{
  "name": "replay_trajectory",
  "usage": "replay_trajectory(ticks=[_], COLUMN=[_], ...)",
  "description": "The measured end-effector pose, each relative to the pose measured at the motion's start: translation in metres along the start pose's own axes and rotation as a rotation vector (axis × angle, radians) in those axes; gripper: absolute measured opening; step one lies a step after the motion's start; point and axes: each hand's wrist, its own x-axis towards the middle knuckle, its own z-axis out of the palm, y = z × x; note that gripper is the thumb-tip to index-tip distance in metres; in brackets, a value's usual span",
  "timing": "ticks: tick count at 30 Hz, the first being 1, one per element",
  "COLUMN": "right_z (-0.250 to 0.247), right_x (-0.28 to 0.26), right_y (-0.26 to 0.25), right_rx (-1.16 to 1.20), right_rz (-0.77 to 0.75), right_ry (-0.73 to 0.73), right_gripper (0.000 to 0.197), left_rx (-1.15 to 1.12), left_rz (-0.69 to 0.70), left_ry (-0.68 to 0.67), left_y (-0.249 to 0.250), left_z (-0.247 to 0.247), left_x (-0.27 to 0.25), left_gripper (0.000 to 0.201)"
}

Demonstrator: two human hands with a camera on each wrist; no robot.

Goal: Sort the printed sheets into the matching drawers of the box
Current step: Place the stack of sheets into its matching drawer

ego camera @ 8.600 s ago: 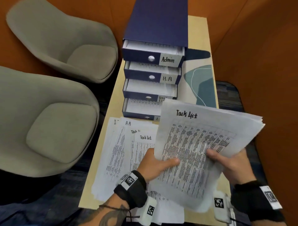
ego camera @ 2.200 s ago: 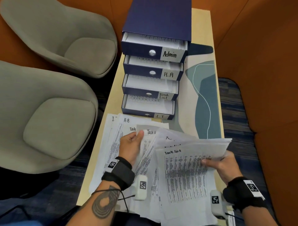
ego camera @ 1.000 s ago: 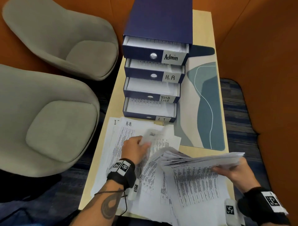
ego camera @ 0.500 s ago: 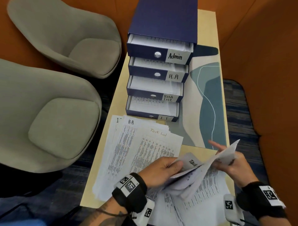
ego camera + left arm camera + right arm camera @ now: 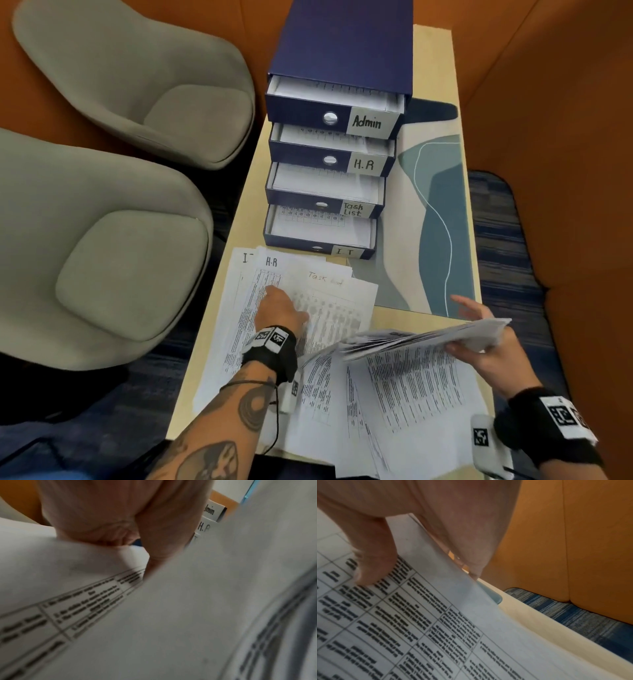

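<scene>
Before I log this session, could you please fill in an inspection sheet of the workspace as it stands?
Surface: pale wooden table, partly covered by a blue-patterned mat.
Job's things: blue drawer box with four drawers pulled open, labelled Admin, H.R, Task List, I T, paper in each; fanned sheets headed I T, H.R, Task List before it.
Clutter: loose printed sheets at the near edge.
Hands: left hand rests on the fanned sheets; right hand grips a raised stack.
Cables: thin cord at the left wrist.
Surroundings: two grey chairs, orange walls, blue carpet.
</scene>
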Motion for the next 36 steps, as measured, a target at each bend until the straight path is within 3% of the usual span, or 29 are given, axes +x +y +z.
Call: replay_trajectory(ticks=[2,3,7,10,14,18,23,25,27,28,30,32,36], right_z=[-0.003,-0.004,-0.008,-0.005,0.002,0.002,0.003,0.006,0.01,0.013,0.02,0.027,0.041], right_x=[-0.002,-0.002,-0.005,-0.003,0.003,0.013,0.018,0.019,0.021,0.022,0.023,0.025,0.023], right_y=[0.001,0.002,0.003,-0.003,-0.01,-0.008,-0.011,-0.01,-0.011,-0.013,-0.021,-0.027,-0.029], right_rx=[-0.01,-0.01,0.014,0.101,0.272,0.435,0.821,0.952,1.073,1.145,1.261,1.299,1.271], right_rz=[-0.021,-0.03,-0.038,-0.044,-0.051,0.008,0.151,0.25,0.354,0.394,0.457,0.508,0.56], right_ry=[-0.016,-0.02,-0.053,-0.091,0.133,0.316,0.451,0.467,0.432,0.395,0.342,0.306,0.32], right_gripper=[0.076,0.076,0.084,0.063,0.028,0.042,0.036,0.046,0.071,0.075,0.05,0.033,0.027], left_rx=[0.005,-0.021,-0.16,-0.251,-0.455,-0.557,-0.636,-0.882,-1.049,-1.038,-0.93,-0.834,-0.914], left_rz=[0.095,0.192,0.607,0.745,0.701,0.623,0.568,0.516,0.483,0.487,0.471,0.379,0.109], left_ry=[-0.023,-0.053,-0.372,-0.557,-0.664,-0.711,-0.689,-0.786,-0.862,-0.85,-0.739,-0.553,-0.258], left_y=[-0.001,-0.002,-0.004,0.003,0.013,0.003,-0.036,-0.051,-0.055,-0.053,-0.043,-0.029,-0.005], left_z=[-0.006,-0.009,-0.015,-0.02,-0.031,-0.046,-0.058,-0.058,-0.059,-0.057,-0.044,-0.025,0.004], left_x=[-0.006,-0.013,-0.054,-0.088,-0.112,-0.099,-0.062,-0.052,-0.053,-0.055,-0.058,-0.057,-0.049], left_gripper=[0.041,0.03,0.032,0.026,0.029,0.048,0.094,0.109,0.108,0.109,0.104,0.083,0.044])
